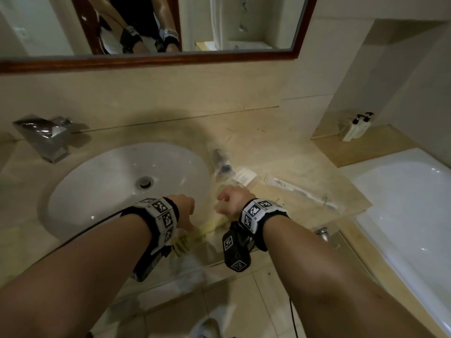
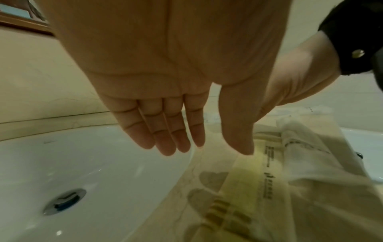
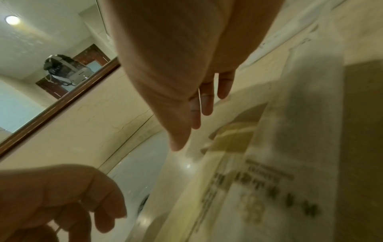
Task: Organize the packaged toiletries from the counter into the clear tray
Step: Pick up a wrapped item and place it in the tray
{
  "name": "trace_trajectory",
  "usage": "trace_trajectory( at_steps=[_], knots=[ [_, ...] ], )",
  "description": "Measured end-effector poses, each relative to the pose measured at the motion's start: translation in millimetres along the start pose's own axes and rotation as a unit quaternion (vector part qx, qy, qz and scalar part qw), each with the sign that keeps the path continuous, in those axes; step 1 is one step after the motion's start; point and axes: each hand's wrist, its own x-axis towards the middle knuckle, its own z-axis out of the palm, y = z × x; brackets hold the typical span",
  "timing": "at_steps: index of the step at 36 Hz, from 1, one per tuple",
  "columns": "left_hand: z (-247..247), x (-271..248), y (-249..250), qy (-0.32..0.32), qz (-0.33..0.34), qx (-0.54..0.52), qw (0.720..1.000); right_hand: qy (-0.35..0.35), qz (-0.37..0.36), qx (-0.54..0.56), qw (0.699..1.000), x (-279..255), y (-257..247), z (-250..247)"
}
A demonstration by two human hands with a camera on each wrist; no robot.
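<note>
Yellow comb packet (image 2: 246, 196) lies on desk (image 1: 280, 142) at lower centre, beside sink (image 1: 127, 181). My left hand (image 2: 165, 114) and right hand (image 3: 186, 98) hover over it, fingers straight, empty. Risk: slick wrapper slides into sink when I pinch. Clear tray not discernible.

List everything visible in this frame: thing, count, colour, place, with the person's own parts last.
comb packet: one, clear with yellow comb, counter front edge, between the hands
toothbrush packet: one, clear and white, counter right of sink
small white sachet: one, white, behind the right hand
dark item in clear wrap: one, by the sink rim, blurred
sink: one, white
faucet: one, chrome
mirror: one, brown frame
bathtub: one, white
left hand: open
right hand: open
</note>
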Motion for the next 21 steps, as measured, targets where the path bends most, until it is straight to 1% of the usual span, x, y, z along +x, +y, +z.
trace_trajectory(
  at_steps=[4,6,9,14,21],
  knots=[
    [-2.0,3.8,7.5,0.007,0.018,0.000,1.000,0.017,0.044,0.020,0.999,-2.8,13.3,-9.3],
    [-3.3,5.7,10.8,0.012,0.025,-0.003,1.000,0.029,0.074,0.017,0.997,-5.2,23.1,-15.5],
    [-3.7,7.7,15.8,0.018,0.036,-0.007,0.999,0.036,0.098,0.013,0.994,-12.0,37.5,-23.0],
    [0.6,7.8,22.2,0.014,0.051,-0.002,0.999,0.012,0.113,0.008,0.994,-21.5,45.5,-23.6],
    [6.4,7.0,29.9,0.019,0.061,-0.003,0.998,0.024,0.111,-0.019,0.993,-30.8,46.4,-19.5]
  ],
)
